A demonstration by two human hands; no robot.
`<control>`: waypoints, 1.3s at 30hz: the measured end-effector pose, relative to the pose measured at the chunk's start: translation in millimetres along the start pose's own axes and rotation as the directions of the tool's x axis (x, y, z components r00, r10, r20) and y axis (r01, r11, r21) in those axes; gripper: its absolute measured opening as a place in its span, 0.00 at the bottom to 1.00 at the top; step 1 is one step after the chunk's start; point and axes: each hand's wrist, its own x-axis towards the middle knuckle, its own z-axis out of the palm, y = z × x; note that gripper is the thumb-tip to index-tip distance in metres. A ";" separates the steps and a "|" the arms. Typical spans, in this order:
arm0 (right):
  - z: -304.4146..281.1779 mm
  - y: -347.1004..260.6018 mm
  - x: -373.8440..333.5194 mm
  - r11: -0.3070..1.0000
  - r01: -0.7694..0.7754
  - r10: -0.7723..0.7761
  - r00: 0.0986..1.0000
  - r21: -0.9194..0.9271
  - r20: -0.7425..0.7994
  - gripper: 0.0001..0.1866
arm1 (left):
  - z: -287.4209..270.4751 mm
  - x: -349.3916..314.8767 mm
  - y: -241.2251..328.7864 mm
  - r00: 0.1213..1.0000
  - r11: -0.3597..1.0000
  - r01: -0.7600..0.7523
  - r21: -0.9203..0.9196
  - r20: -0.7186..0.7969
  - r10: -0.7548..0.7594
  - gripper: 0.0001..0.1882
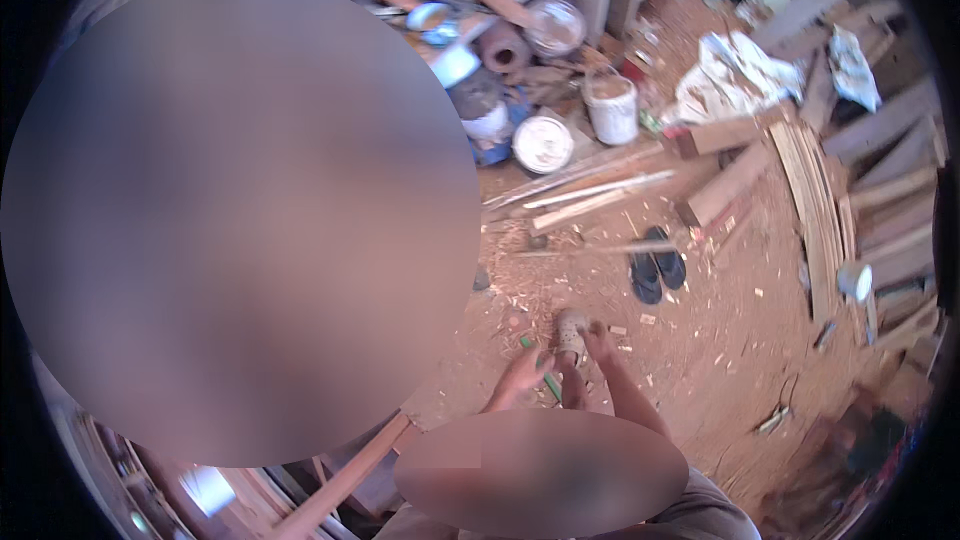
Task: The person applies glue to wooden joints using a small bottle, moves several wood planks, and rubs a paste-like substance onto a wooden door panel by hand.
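My left hand [524, 372] is in front of my body, low in the middle of the view. A thin green strip [555, 388] shows on both sides of its fingers, which look closed round it, though motion blurs them. Just to the right is my right hand [599, 340], its fingers apart with nothing seen in them. Between and beyond the hands is my foot in a pale clog with holes [571, 329]. A large blurred patch covers the left side, and a smaller one hides my lap.
Dark sandals [657, 266] lie ahead on the brown dirt floor, among wood shavings. Beyond are wooden strips [590, 202], a white bucket [611, 108], a round white lid [543, 145] and a white sack [730, 80]. Long boards [808, 215] lie at the right. A reddish timber [350, 470] slants at lower left.
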 end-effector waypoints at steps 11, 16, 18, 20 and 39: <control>15.1 45.7 -206.5 0.989 -0.119 0.146 0.898 -0.090 0.415 0.21 | 2.0 -380.9 -305.4 0.795 0.980 -0.023 -0.198 -0.598 -0.102 0.21; 103.6 -32.6 -241.4 0.981 0.056 0.045 0.864 -0.185 0.502 0.27 | 45.2 -476.1 -417.4 0.239 0.773 -0.433 -0.463 -0.886 -0.397 0.18; 164.1 -89.9 -281.9 0.965 0.203 -0.079 0.830 -0.168 0.552 0.20 | 66.0 -510.6 -443.9 0.092 0.727 -0.451 -0.518 -0.837 -0.540 0.19; 215.0 -126.0 -322.0 0.910 0.410 -0.192 0.560 -0.068 0.806 0.13 | 120.5 -548.5 -476.5 0.002 0.633 -0.484 -0.604 -0.724 -0.690 0.18; 494.9 -340.2 -549.5 0.680 0.733 -0.092 0.073 0.009 0.993 0.12 | 229.2 -475.3 -401.3 0.161 -0.136 -0.801 -0.584 0.009 -0.987 0.15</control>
